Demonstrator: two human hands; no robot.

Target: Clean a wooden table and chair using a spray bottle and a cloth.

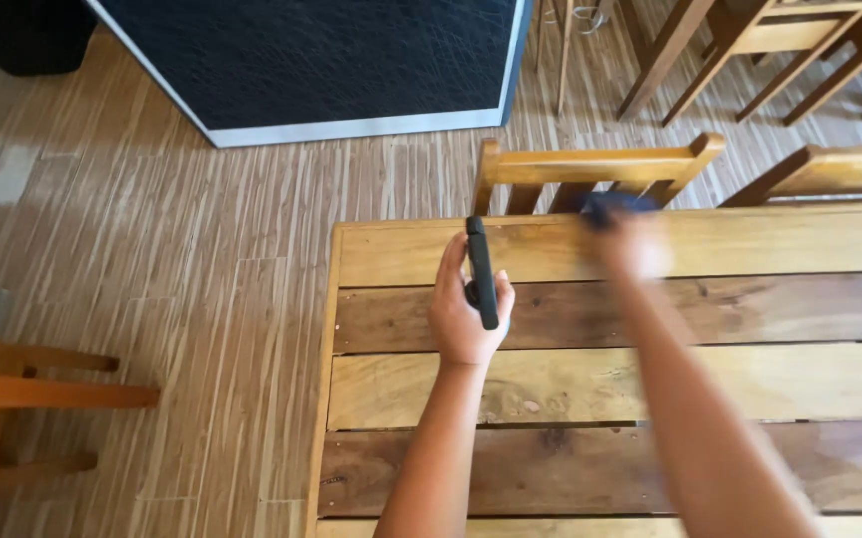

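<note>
My left hand (pixel 463 317) is over the left part of a wooden slat table (pixel 750 389) and grips a flat black phone-like object (pixel 480 271), held on edge and upright. My right hand (pixel 632 245) is blurred with motion near the table's far edge. It presses a dark blue cloth-like thing (pixel 614 204) against the wood there. The cloth is partly hidden by the fingers, and its exact shape cannot be made out.
A wooden chair (pixel 590 169) stands against the table's far side, with another (pixel 830 171) to its right. More chair legs (pixel 730 50) are at the top right. A dark panel with a pale frame (pixel 321 60) lies on the wood-look floor. Wooden furniture (pixel 12 394) sits at the left.
</note>
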